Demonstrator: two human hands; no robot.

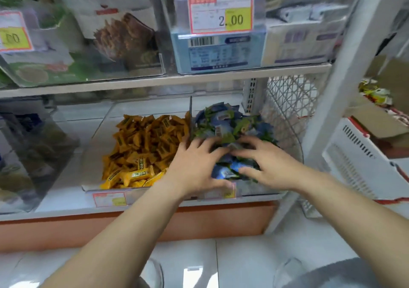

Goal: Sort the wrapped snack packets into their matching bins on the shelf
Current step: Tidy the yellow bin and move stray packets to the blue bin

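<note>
On the lowest shelf level, both bare hands reach into the right-hand clear plastic bin [265, 190], which holds a heap of small blue and green wrapped snack packets [223, 123]. The left hand [197, 166] lies palm down on the near left part of that heap, fingers spread and loose, its thumb close to the bin's front edge; whether it grips any packet I cannot tell. The right hand [267, 166] lies just beside it on the near right part, fingers also spread over the packets, with a blue packet [228, 172] showing in the gap between the two hands; no clear grasp is visible there either. Just left of the left hand, past a thin transparent divider [190, 115], the neighbouring clear bin [97, 132] holds a pile of orange-yellow wrapped snack packets [141, 150]. Below the left wrist, a red-framed price tag [109, 199] sits on the shelf front. Above both hands, a larger price label reading 2.00 [221, 12] hangs on an upper clear bin.
</note>
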